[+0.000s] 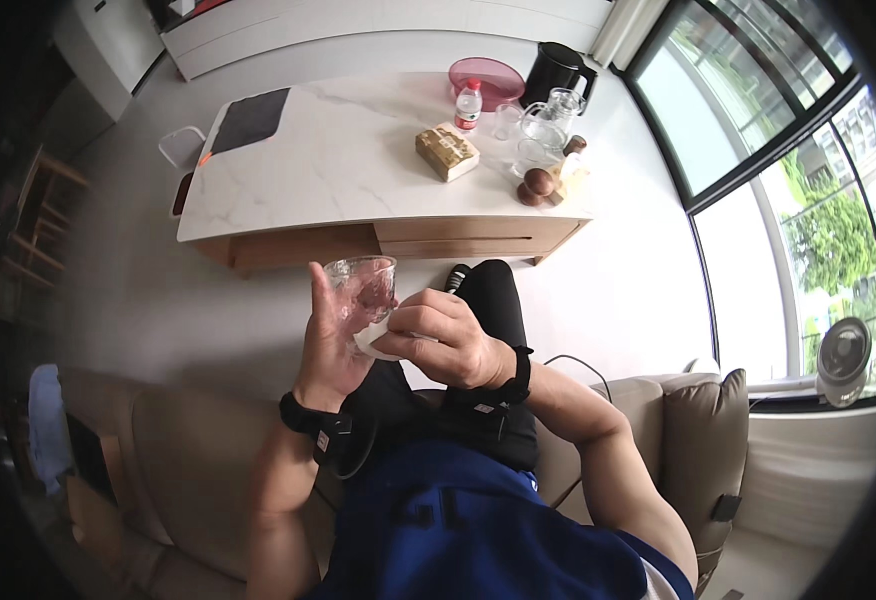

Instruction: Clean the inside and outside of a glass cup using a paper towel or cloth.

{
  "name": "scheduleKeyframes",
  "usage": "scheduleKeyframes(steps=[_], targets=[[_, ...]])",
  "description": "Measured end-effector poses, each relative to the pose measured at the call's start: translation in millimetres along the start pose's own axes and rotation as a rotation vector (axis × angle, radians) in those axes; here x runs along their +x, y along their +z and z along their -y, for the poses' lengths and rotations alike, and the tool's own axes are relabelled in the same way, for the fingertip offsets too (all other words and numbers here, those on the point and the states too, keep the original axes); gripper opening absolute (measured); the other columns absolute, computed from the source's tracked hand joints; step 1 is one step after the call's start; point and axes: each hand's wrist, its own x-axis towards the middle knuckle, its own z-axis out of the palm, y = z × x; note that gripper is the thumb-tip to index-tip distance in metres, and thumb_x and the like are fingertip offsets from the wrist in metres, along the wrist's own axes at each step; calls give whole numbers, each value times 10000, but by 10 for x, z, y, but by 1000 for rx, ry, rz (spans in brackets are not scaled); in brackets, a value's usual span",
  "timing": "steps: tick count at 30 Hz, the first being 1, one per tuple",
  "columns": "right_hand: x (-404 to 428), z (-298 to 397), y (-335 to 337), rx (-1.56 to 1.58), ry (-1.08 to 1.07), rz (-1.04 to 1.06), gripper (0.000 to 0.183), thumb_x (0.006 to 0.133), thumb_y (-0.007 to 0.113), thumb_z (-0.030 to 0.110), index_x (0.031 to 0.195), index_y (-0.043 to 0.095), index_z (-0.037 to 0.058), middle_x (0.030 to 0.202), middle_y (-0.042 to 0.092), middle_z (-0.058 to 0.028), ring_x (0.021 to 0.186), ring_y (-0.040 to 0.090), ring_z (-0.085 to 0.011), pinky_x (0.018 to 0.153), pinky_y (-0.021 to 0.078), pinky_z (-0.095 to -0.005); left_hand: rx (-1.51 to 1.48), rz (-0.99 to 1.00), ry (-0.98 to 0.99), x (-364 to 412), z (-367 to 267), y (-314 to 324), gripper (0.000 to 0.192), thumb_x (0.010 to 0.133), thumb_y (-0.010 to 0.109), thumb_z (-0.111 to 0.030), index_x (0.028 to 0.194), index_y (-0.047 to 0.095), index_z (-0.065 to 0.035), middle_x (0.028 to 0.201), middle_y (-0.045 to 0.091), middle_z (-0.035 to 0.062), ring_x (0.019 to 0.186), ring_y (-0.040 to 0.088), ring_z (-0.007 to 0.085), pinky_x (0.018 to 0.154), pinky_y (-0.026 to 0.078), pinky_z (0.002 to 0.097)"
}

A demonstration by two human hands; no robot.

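Observation:
A clear, textured drinking glass (364,285) is tilted in front of my lap. My left hand (333,352) holds it from the left, with the thumb pointing up along its side and the other fingers behind it, seen through the wall. My right hand (442,337) pinches a folded white tissue (372,339) and presses it to the lower part of the glass. The right fingertips and part of the tissue are hidden behind the knuckles. Both wrists wear black straps with small boxes.
Ahead stands a marble-topped coffee table (318,176). It bears a tissue pack (447,151), a plastic bottle (469,106), a pink basin (487,81), a black kettle (554,73), a glass pitcher (554,127), glasses and brown round objects (537,184). A grey mat (249,120) lies left. I sit on a sofa (190,457).

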Motion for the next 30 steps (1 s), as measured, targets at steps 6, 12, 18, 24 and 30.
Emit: scheduleKeyframes(steps=[6,12,18,24,30], targets=[[161,-144,-216,-32,136,-169,358,666,787,-7,1017,720,6,978,617,-98,790,617,-265,658,531,-370,-68,86,-103,-47,64,73,832,992,329,-786,1302,617,-70,1130,664,42,1011,656,183,862,577,358],[-59,-2,-38,-13,-8,-32,354,665,749,72,1015,725,26,1038,651,-83,885,630,-277,729,534,-395,-107,176,-48,1,-11,8,852,990,348,-782,1343,600,-49,1264,663,70,1175,625,214,1015,520,379],[63,-118,-160,-46,115,-175,332,682,799,65,1009,747,49,998,672,-70,946,637,-274,779,501,-397,-139,47,-62,-106,-8,108,852,958,360,-819,1375,584,-110,1318,635,93,1227,617,250,985,557,444],[125,-36,-208,-68,115,-56,433,768,831,82,1181,709,46,1129,674,-100,1088,634,-309,891,470,-436,-187,31,8,-115,-110,89,832,951,422,-805,1337,605,-91,1247,668,54,1124,645,217,894,577,391],[359,357,-744,563,329,51,593,919,680,46,1476,491,-28,1366,596,-211,1236,590,-397,1046,465,-472,-224,79,109,-68,-267,50,822,966,448,-769,1343,590,-52,1119,650,177,982,646,310,845,582,400]])
